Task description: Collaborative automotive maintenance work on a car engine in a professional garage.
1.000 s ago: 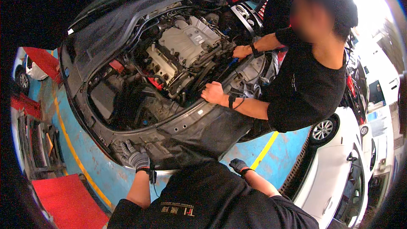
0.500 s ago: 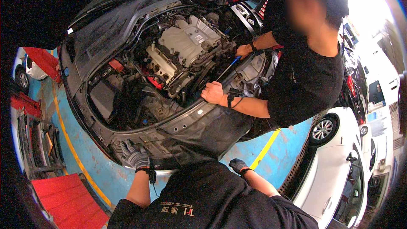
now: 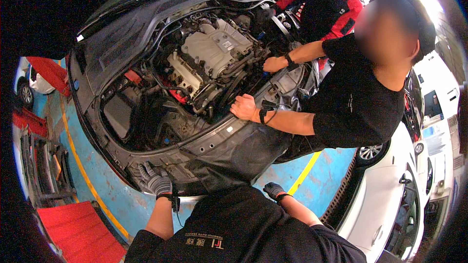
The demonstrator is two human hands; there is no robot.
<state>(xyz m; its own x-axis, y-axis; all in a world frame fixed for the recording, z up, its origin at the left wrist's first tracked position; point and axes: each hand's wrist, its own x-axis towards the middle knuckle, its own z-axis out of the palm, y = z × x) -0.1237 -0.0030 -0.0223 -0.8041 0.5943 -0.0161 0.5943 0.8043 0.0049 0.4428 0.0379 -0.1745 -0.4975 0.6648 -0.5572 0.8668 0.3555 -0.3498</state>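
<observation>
My left hand (image 3: 156,181), in a striped grey glove, lies with fingers spread on the front edge of a dark car (image 3: 141,160) whose engine bay is exposed. My right hand (image 3: 274,190), gloved too, hangs over the floor beside the car's front, its fingers curled in and nothing visible in them. A light grey engine cover (image 3: 214,46) sits in the middle of the engine bay. Across the bay's right edge leans a co-worker in black. One co-worker's hand (image 3: 244,107) rests as a fist on the front rim; the other hand (image 3: 276,64) is over a blue-handled tool, mostly hidden.
A dark fender cover (image 3: 243,158) drapes over the car's front. Behind the co-worker stands a second person in a red and black jacket (image 3: 317,12). A white car (image 3: 373,204) is parked at right, along a floor grate. Red ramp (image 3: 80,231) and lift parts (image 3: 48,73) stand at left.
The co-worker has straightened and shifted right, and the hand on the blue-handled tool has moved slightly left and down. The second person shows more fully. My hands have stayed put.
</observation>
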